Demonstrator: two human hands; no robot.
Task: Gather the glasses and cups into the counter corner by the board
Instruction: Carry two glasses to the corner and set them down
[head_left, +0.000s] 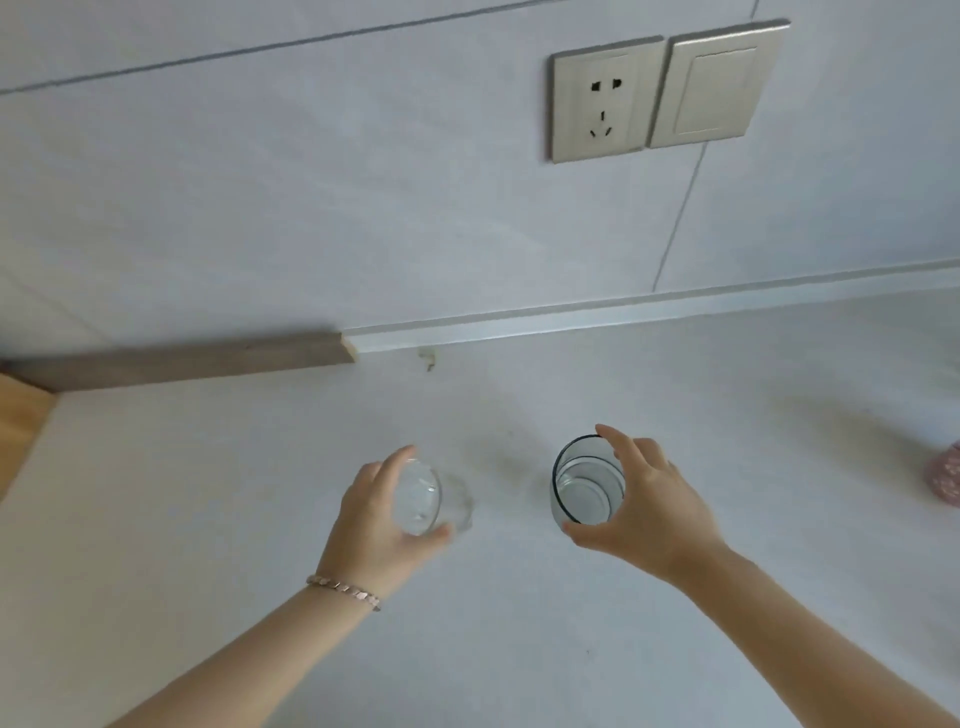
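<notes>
Both hands grip drinkware from the side for carrying: left hand (376, 512) holds a clear glass (423, 499), right hand (644, 506) a dark-rimmed glass (584, 488), above the tabletop (208, 493).

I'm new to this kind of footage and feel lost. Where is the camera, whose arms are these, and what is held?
There is one picture, from a wide-angle camera worn on a person's head, looking down at a pale counter. No machine: the arms are that person's own. The left hand grips a clear glass; the right hand grips a dark-rimmed glass. Whether they rest on the counter or are lifted, I cannot tell. A wooden board shows at far left, a pink object at the right edge, a socket on the wall.
</notes>
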